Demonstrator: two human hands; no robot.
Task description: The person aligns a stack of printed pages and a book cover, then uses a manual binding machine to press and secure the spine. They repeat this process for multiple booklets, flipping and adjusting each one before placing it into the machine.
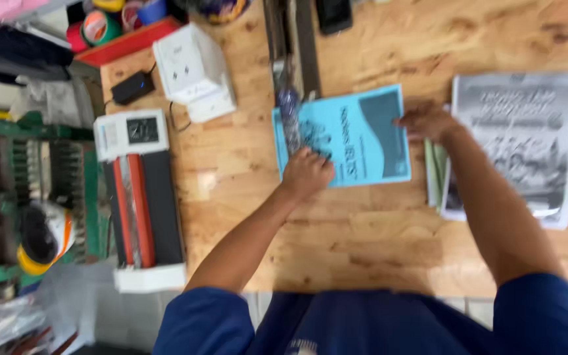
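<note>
Item: light-blue printed booklet point(353, 135), flat on a wooden worktable point(336, 250), near the middle of the far half.

Left hand point(306, 172): lay knuckles-up on the booklet's lower left corner, fingers curled and pressed together onto the cover. Motion blur was heavy; whether it also gripped the dark, glossy strip point(289, 118) along the left edge could not be told.

Right hand point(426, 120): fingertips rested on the booklet's right edge, fingers slightly spread, nothing pinched.

Adjacent: grey printed sheets point(517, 141) just right of the booklet, over greenish sheets point(436, 172); a white, black and red desktop machine point(141, 197) on the table's left edge; a white box point(192, 69), a black adapter point(133, 87) and tape rolls point(103, 25) at the far left.

Risk, judged: with only light fingertip contact on the right, the booklet could skew or slide under the left hand's pressure, and the right forearm, crossing the grey sheets, could drag that stack out of line.
</note>
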